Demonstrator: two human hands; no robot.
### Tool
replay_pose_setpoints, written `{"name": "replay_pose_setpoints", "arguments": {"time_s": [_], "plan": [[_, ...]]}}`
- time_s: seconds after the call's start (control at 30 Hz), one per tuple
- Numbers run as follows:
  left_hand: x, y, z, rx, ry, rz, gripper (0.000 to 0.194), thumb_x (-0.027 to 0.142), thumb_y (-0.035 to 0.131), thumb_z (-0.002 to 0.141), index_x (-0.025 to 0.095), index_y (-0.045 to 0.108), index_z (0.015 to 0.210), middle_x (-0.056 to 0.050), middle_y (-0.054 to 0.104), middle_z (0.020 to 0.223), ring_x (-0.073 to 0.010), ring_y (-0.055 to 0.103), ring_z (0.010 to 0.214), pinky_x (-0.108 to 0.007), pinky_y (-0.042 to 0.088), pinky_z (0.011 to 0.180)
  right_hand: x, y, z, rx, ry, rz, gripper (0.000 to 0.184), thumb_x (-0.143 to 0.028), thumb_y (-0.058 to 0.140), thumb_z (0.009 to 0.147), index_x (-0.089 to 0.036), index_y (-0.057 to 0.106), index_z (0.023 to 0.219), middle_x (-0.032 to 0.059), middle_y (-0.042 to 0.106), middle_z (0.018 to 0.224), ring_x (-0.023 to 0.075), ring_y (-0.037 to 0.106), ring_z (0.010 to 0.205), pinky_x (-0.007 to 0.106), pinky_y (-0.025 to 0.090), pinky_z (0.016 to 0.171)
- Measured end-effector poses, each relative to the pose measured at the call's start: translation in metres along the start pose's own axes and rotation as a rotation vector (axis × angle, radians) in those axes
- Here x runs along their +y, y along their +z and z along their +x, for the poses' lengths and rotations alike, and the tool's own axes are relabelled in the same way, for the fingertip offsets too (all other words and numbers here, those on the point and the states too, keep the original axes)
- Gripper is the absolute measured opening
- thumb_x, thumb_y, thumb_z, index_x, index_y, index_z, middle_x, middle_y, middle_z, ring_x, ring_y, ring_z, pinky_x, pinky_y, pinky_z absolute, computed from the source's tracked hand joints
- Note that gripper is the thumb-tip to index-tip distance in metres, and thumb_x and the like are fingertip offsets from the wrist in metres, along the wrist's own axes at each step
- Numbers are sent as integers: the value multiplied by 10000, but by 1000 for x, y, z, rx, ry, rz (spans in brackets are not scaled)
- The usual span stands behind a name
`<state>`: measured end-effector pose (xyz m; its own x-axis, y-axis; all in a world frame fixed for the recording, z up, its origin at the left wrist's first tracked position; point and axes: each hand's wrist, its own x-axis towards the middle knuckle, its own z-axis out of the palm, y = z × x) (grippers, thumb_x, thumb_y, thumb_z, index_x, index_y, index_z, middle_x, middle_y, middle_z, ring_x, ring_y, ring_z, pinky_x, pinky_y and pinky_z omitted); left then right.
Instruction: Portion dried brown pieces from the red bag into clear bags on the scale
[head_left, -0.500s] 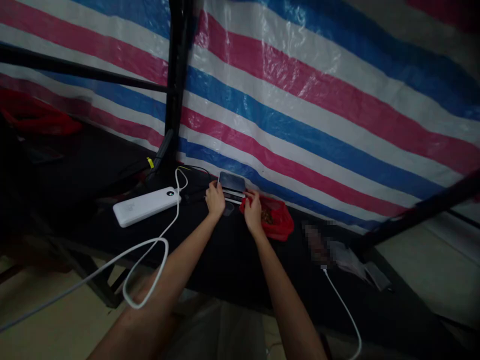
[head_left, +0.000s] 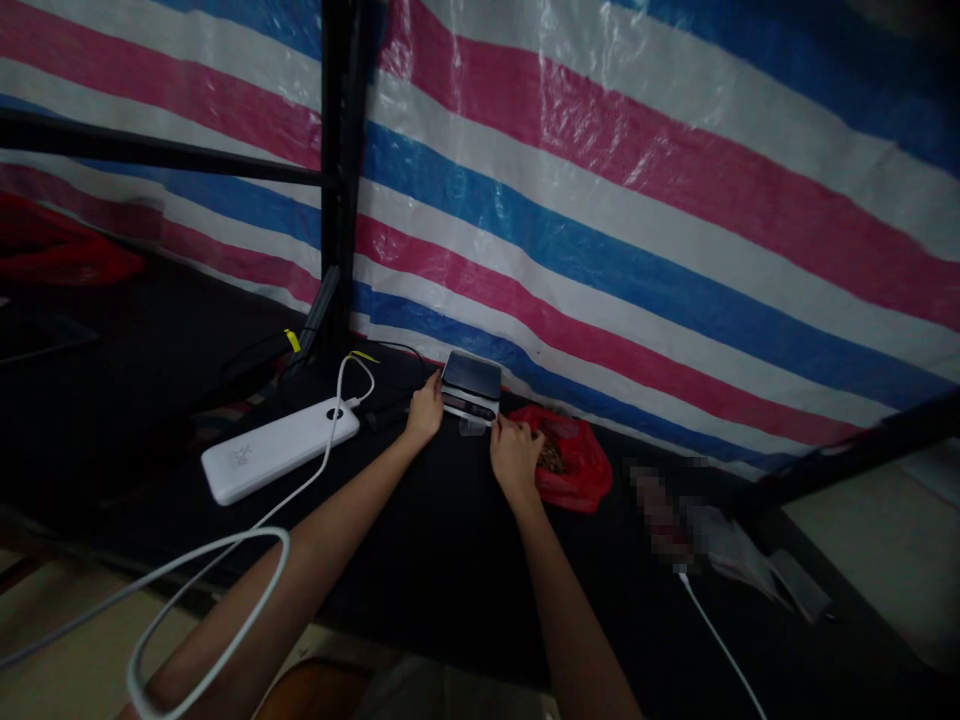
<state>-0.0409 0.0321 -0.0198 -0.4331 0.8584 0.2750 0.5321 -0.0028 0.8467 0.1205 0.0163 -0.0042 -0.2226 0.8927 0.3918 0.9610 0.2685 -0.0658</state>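
Observation:
A small digital scale with a dark top stands on the black table against the striped tarpaulin. My left hand rests against the scale's left side, fingers curled on its edge. My right hand is at the scale's front right corner, fingers pinched together near a small clear piece lying in front of the scale. What the right fingers hold is too small to make out. A red plastic bag with brown contents lies just right of my right hand.
A white power bank with a white cable lies left of the scale. A black metal post rises behind it. More white items and a cable lie at the right. The striped tarpaulin walls the back.
The view has shifted slightly. My right hand moved off the red bag to the scale's front right corner. My left hand stays at the scale's left side.

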Motion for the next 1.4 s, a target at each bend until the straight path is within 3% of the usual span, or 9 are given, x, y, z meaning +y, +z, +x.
{"name": "replay_pose_setpoints", "arguments": {"time_s": [0.2,0.5,0.67,1.13,1.4], "plan": [[3,7,-7,31,136,27,364,138,344,825,106,446,1173,-140,590,1061,-231,550,998,-362,426,856,-5,1,-6,129,-83,-52,313,-208,371,848,-208,521,1123,101,527,1174,236,406,1073,493,123,960],[8,8,-7,85,77,40,296,143,364,816,138,471,1092,-124,605,980,-230,571,925,-362,442,809,-10,-2,-3,69,-155,-116,363,-192,369,844,-258,468,1186,79,436,1276,256,312,1177,542,68,979],[8,8,-7,91,121,70,281,130,396,787,128,487,1053,-120,586,1006,-242,532,968,-383,419,853,-15,-2,0,-3,-250,-129,393,-153,368,826,-261,466,1192,64,380,1330,256,281,1207,547,65,983],[3,10,-3,97,112,-19,271,101,404,758,147,495,1010,-96,551,1005,-230,497,981,-400,389,888,-7,0,-1,45,-114,-166,371,-145,361,802,-171,518,1136,92,411,1303,271,278,1211,552,3,996],[5,9,-4,143,152,-15,258,103,401,761,153,485,1000,-90,525,993,-226,467,974,-389,381,888,-4,-1,0,32,-141,-184,349,-141,371,803,-187,543,1103,97,433,1274,269,287,1194,549,13,990]]}}
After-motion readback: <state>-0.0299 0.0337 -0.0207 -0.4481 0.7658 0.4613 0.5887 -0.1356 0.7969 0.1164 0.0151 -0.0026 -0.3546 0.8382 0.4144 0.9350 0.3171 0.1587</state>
